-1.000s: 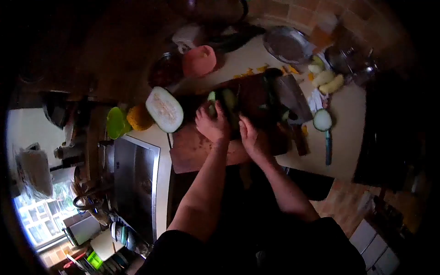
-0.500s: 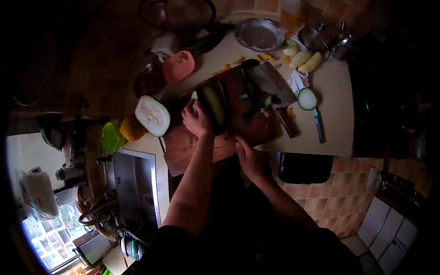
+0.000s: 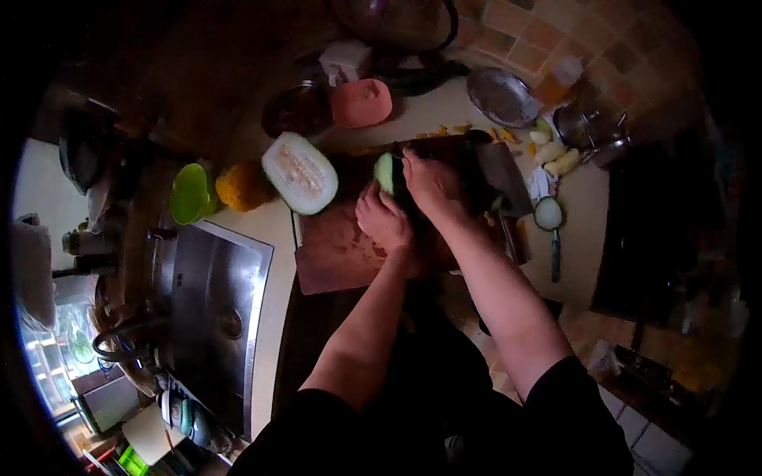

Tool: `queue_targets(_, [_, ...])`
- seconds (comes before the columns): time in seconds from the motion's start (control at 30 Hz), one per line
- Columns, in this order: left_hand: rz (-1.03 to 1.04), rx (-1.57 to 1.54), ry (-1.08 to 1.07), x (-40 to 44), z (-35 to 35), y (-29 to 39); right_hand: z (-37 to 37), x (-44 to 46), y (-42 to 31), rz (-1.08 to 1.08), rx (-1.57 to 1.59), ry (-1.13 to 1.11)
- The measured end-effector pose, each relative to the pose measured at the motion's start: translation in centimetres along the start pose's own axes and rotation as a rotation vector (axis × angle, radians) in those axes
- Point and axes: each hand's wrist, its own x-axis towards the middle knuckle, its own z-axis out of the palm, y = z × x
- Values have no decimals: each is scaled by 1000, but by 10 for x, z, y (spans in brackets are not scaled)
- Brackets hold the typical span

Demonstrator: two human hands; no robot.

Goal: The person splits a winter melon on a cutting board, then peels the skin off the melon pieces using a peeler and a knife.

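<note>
On the wooden cutting board (image 3: 337, 258) lies a green-skinned piece of winter melon (image 3: 385, 173) with pale flesh. My left hand (image 3: 385, 220) is closed on its near end, fingers curled over it. Just right of it, my right hand (image 3: 430, 186) has its fingertips pinched together by the melon's far end; what they hold, if anything, I cannot make out. A broad cleaver (image 3: 504, 176) rests on the board's right side, partly covered by my right forearm. Left of the board stands a halved winter melon (image 3: 300, 174), cut face showing white flesh and seeds.
A steel sink (image 3: 214, 278) lies to the left, with a green bowl (image 3: 190, 194) and an orange pumpkin piece (image 3: 241, 187) behind it. At the back are a pink bowl (image 3: 362, 103) and a metal plate (image 3: 502, 97). A teal-handled tool (image 3: 556, 258) lies right.
My right hand has moved from the board's front edge up to the melon piece. My left hand stays on the melon. The view has shifted, bringing more of the sink into sight.
</note>
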Motion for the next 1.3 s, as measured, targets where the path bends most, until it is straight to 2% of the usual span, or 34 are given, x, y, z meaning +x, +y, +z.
queue_targets(0.03, [-16, 16, -1, 0, -1, 4, 4, 6, -1, -10, -39, -15])
queue_targets(0.1, [-36, 27, 2, 0, -1, 7, 9, 12, 4, -163, -150, 42])
queue_targets(0.2, [-46, 22, 10, 0, 0, 7, 12, 16, 10, -172, -123, -47])
queue_targets(0.3, [-37, 31, 4, 0, -5, 11, 11, 4, 8, -92, -149, -71])
queue_targets(0.37, [-5, 24, -3, 2, -10, 16, -15, -9, -3, -14, -183, -90])
queue_targets(0.47, [63, 49, 74, -2, -2, 10, -11, -13, 4, 114, -152, -100])
queue_targets(0.7, [64, 49, 53, -4, 3, 4, -18, -33, -7, -12, -232, 55])
queue_targets(0.87, [112, 57, 112, -5, 8, -1, -20, -46, -15, -2, -281, 49])
queue_targets(0.97, [53, 135, 11, -4, 6, -2, -20, -61, -21, -61, -258, 106])
queue_targets(1.03, [60, 106, 40, -5, 10, -3, -16, -67, -20, -75, -239, 144])
queue_targets(1.23, [57, 50, 77, -2, 15, -5, -24, -96, -28, 39, -309, -23])
queue_targets(1.3, [69, 39, 73, -2, 11, -9, -11, -114, -23, 1, -313, 69])
